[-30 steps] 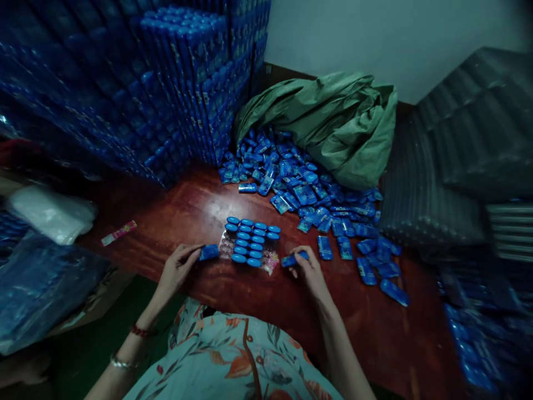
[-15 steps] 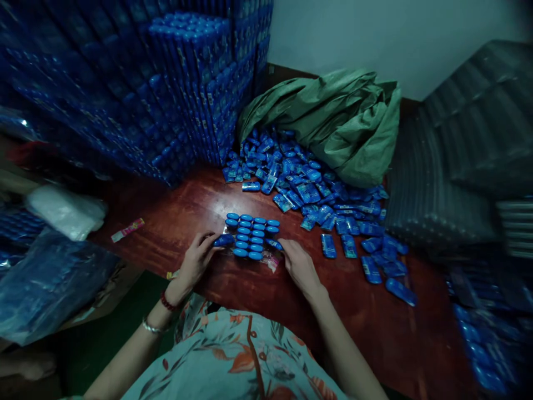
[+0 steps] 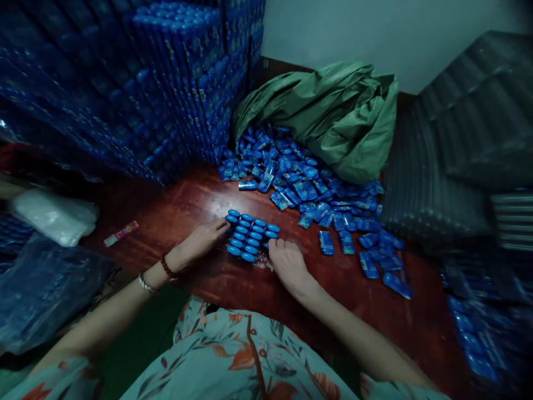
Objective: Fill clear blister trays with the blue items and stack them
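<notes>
A block of small, shiny blue packets (image 3: 252, 234) stands on edge in rows on the red-brown table, with shorter rows at its two sides. At the block's left edge, my left hand (image 3: 206, 236) has its fingertips closed against the end of a blue packet (image 3: 232, 219). On the other side, my right hand (image 3: 288, 262) is curled, with a sliver of blue packet at its fingertips; the fingers hide most of it. Clear plastic film (image 3: 262, 260) lies under the near right corner of the block.
Loose blue packets (image 3: 306, 190) spill from a green sack (image 3: 333, 111). Tall stacks of blue packets (image 3: 200, 83) rise at the back left, dark grey stacked trays (image 3: 433, 172) at the right. A pink-and-yellow strip (image 3: 121, 233) and white plastic (image 3: 54, 216) lie left.
My left hand has moved up to the far left part of the block. The right hand has closed in against its right side. The view and the block have turned slightly.
</notes>
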The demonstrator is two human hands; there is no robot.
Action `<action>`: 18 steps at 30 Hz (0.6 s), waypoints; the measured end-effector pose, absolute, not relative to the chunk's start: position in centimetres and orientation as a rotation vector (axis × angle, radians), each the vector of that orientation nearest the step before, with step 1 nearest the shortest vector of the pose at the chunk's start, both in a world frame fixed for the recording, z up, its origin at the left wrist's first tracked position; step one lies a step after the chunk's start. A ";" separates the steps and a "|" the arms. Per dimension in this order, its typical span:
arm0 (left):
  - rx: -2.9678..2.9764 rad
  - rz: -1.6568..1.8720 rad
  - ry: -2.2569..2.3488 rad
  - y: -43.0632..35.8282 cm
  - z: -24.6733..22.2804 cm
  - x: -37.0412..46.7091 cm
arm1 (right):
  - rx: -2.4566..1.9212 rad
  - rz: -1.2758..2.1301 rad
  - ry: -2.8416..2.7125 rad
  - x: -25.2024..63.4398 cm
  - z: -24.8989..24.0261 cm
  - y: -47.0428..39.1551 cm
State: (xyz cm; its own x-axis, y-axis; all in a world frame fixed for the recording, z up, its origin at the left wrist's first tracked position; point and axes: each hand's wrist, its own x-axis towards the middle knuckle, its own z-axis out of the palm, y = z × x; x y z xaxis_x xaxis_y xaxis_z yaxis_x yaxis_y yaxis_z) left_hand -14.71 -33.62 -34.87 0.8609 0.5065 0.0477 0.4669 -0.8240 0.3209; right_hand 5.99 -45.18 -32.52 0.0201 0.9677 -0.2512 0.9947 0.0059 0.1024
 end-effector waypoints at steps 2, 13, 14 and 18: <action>2.758 0.065 0.657 -32.9 -34.0 -13.9 | 2.045 -0.136 2.014 5.2 -32.1 -44.6; 2.698 0.145 0.677 -32.5 -33.8 -13.8 | 2.367 -0.559 2.013 9.6 -32.3 -45.5; 2.699 0.163 0.671 -32.5 -33.9 -13.8 | 2.425 -0.548 2.022 9.8 -32.7 -45.8; 2.757 0.173 0.663 -32.3 -34.1 -13.4 | 2.436 -0.391 2.010 9.2 -33.3 -45.9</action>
